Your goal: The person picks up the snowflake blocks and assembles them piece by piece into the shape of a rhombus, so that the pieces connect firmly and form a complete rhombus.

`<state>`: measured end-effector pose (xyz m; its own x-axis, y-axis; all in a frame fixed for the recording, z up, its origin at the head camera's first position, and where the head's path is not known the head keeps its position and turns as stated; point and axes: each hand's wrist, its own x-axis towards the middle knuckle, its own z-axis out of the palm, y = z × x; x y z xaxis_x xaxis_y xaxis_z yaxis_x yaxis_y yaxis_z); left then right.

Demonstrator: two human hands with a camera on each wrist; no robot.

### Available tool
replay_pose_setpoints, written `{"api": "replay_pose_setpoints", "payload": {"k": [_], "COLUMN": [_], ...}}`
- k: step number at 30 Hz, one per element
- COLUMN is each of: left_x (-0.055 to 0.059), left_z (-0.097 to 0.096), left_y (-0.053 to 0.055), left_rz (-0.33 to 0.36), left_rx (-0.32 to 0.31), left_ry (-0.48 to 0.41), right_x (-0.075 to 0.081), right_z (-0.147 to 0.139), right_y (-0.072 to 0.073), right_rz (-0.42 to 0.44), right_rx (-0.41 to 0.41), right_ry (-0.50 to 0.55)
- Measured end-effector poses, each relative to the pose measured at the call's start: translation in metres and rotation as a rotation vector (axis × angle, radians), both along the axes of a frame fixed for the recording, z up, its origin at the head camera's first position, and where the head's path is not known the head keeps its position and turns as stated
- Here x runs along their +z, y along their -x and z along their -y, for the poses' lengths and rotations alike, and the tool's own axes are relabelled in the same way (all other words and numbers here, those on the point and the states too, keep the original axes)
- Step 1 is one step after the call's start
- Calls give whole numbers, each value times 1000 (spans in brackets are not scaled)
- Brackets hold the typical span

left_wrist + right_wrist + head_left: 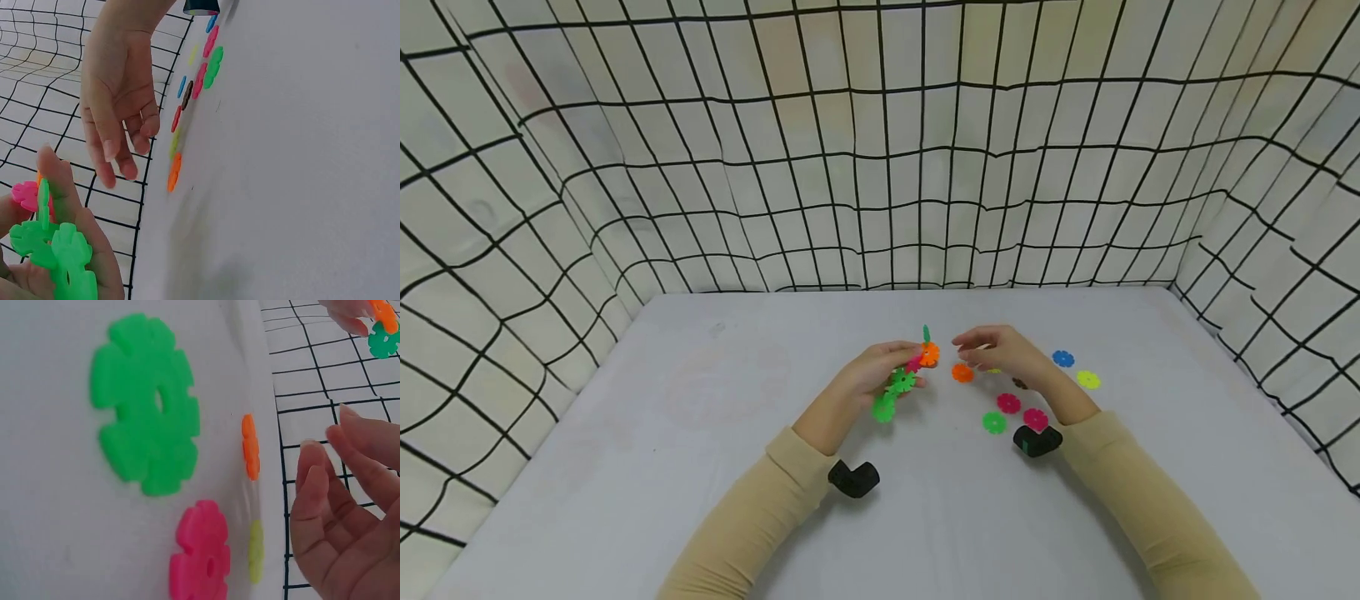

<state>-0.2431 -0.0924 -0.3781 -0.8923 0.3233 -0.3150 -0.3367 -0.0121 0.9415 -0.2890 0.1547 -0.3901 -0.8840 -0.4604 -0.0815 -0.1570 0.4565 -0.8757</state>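
Note:
My left hand [868,371] grips a chain of interlocking notched plastic discs [903,381], held above the white table. Bright green discs [72,256] make up its near end, followed by a pink one [25,195]. At its far end come an orange disc [929,355] and a dark green disc [927,334] standing edge-on. My right hand [1006,357] hovers to the right of the chain, fingers loosely bent and holding nothing, as the right wrist view also shows. Below its fingertips lies a loose orange disc [962,372], with a yellow disc [255,551] beside it.
More loose discs lie around my right forearm: blue [1063,358], yellow [1088,380], pink [1009,403] and green [995,422]. A black wrist device [853,479] sits by the left sleeve, another [1037,441] by the right. Black netting [887,179] over white walls encloses the table [700,375].

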Motion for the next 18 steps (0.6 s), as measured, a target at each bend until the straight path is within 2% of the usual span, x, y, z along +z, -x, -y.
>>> {"api": "replay_pose_setpoints", "payload": {"k": [5, 10, 13, 18], "left_x": [3, 7, 8, 12], "left_z": [4, 8, 10, 11], "left_y": [2, 3, 3, 4], "left_rz": [-14, 3, -4, -32], "left_rx": [-22, -25, -39, -74], "left_ry": [23, 51, 62, 94], "right_x": [1, 1, 1, 1], "right_z": [6, 13, 16, 18], "right_y": [9, 13, 14, 13], "right_rz": [-14, -35, -35, -18], "right_rx": [30, 38, 31, 14], "right_ry": [-239, -445, -489, -456]}}
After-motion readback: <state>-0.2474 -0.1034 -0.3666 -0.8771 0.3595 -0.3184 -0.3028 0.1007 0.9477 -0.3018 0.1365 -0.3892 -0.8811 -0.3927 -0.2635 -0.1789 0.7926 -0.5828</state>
